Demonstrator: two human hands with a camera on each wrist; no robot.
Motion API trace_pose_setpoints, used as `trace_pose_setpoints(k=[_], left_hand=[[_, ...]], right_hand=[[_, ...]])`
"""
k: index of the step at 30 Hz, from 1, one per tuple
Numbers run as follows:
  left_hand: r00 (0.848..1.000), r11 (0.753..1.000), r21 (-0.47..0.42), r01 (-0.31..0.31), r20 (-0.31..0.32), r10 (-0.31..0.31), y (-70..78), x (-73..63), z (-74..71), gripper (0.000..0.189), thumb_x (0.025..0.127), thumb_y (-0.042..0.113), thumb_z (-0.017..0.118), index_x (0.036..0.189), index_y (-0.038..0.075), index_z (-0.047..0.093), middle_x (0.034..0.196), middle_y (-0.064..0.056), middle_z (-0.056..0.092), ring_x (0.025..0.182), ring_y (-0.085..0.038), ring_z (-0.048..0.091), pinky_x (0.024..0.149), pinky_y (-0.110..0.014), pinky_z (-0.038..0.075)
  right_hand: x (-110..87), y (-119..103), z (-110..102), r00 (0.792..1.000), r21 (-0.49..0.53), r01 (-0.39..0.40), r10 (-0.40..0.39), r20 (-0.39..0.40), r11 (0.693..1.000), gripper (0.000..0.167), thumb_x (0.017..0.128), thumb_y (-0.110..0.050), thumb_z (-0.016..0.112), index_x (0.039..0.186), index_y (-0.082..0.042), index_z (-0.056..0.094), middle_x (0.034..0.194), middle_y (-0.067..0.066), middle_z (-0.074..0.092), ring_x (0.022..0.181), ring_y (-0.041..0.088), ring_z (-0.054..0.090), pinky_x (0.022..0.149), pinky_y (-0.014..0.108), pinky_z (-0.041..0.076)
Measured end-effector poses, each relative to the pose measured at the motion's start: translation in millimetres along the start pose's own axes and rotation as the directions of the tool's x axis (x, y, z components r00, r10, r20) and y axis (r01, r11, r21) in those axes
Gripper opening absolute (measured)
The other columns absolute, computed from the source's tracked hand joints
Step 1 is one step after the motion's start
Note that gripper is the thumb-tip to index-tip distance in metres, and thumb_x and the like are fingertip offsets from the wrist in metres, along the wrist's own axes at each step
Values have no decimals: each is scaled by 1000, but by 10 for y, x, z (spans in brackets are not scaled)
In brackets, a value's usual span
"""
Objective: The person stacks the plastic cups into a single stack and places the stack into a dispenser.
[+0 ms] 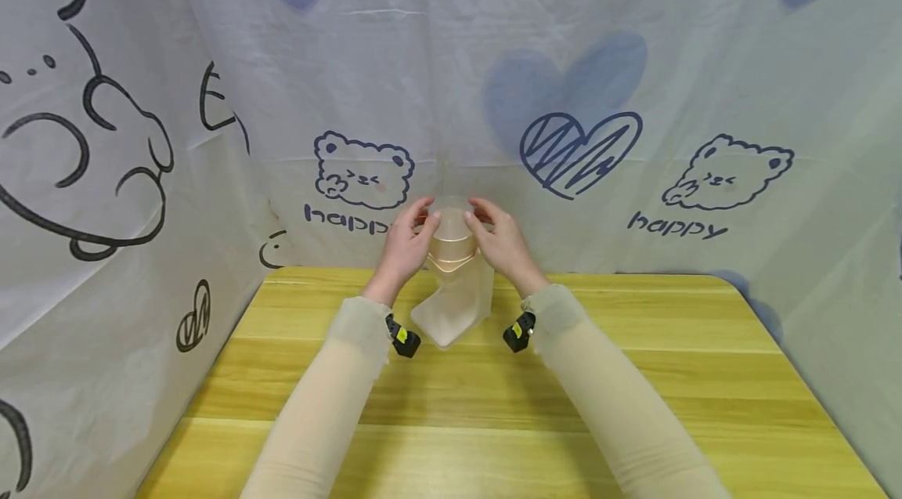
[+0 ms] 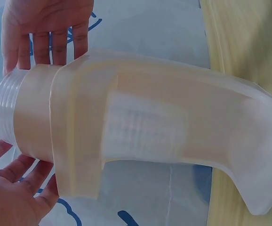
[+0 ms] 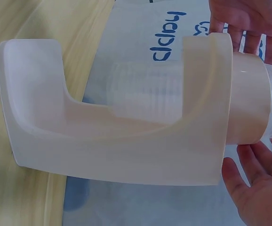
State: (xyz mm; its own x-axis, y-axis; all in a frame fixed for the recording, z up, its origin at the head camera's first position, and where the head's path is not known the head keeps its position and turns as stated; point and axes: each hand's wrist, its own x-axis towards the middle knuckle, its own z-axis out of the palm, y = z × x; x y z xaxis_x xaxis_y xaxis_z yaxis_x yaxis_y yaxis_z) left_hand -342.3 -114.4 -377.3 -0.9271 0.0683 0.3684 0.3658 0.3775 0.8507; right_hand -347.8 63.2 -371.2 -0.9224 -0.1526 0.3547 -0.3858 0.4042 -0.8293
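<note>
A beige plastic cup dispenser [image 1: 451,311] stands upright on the table, with an open front above a wide base. A stack of clear plastic cups [image 1: 453,226] rises from its round collar [image 2: 35,113]. Lower cups [image 2: 140,127] hang through into the open front. My left hand [image 1: 409,240] curves round the left side of the stack, thumb in front, fingertips at the collar. On the opposite side my right hand [image 1: 503,240] grips the stack the same way, its fingers [image 3: 251,162] reaching behind the collar.
The wooden table [image 1: 458,413] ends just behind the dispenser. A pale cloth [image 1: 451,92] with bears, hearts and lettering hangs behind it, and a similar cloth covers the left side [image 1: 127,248]. Small black wrist cameras [image 1: 403,338] sit under both wrists.
</note>
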Motion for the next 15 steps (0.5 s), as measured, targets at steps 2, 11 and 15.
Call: trace_pose_setpoints(k=[2, 11, 15], left_hand=[[1000, 1000, 9, -1, 5, 1, -9, -2, 0, 46, 103, 26, 51, 142, 1, 48, 133, -22, 51, 120, -34, 53, 102, -42, 46], [1000, 1000, 29, 0, 17, -1, -54, -17, 4, 46, 102, 23, 52, 141, 0, 48, 140, -20, 46, 121, -34, 52, 101, -42, 47], [1000, 999, 38, -3, 31, 2, -73, -21, 6, 46, 103, 23, 51, 141, -1, 47, 138, -20, 46, 121, -34, 52, 102, -42, 46]], right_hand=[[0, 13, 7, 1000, -2, 2, -2, 3, 1000, 43, 102, -23, 54, 138, 1, 52, 133, 19, 57, 120, 30, 54, 102, 41, 47], [-10, 50, 31, 1000, -25, 10, -10, 14, 1000, 42, 102, -22, 54, 137, 3, 52, 132, 21, 55, 120, 32, 54, 101, 40, 48], [-17, 70, 38, 1000, -25, -10, 10, 27, 1000, 44, 103, -25, 53, 139, 1, 50, 133, 19, 54, 120, 31, 54, 101, 39, 47]])
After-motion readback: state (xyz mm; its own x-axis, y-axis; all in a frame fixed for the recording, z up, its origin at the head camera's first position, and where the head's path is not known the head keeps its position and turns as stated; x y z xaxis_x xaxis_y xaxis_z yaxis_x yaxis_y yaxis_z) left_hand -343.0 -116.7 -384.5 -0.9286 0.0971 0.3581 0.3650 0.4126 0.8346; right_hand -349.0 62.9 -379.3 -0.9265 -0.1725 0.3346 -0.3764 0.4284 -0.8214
